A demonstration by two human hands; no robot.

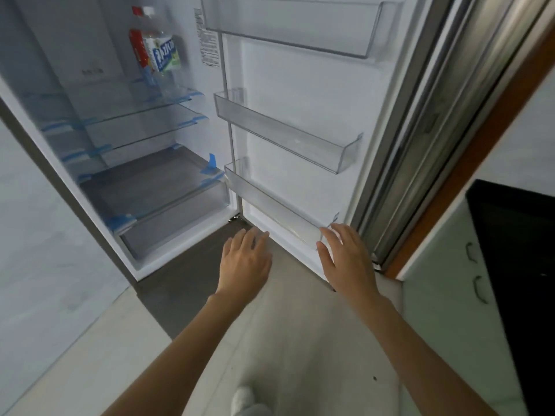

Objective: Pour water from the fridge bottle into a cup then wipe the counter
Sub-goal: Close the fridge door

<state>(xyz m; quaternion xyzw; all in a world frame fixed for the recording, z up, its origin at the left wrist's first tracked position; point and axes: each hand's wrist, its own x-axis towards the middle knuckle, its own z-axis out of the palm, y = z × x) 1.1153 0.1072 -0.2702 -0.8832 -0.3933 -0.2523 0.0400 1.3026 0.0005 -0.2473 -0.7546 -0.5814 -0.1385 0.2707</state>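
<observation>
The fridge stands open in front of me. A clear water bottle (163, 52) with a white cap and a blue-green label stands upright on an upper glass shelf (120, 111), with a red-labelled bottle (137, 46) close behind it on the left. My left hand (244, 261) hovers low in front of the fridge with straight fingers and holds nothing. My right hand (345, 256) is spread beside the lowest door bin (270, 199), also holding nothing. Both hands are far below the bottles. No cup is in view.
The open fridge door (300, 100) carries three clear bins with nothing in them. Lower glass shelves and a drawer (168, 217) bear blue tape. A white cabinet (450, 295) with a black counter top (516, 250) stands at the right. A white slipper (243, 399) shows on the tiled floor.
</observation>
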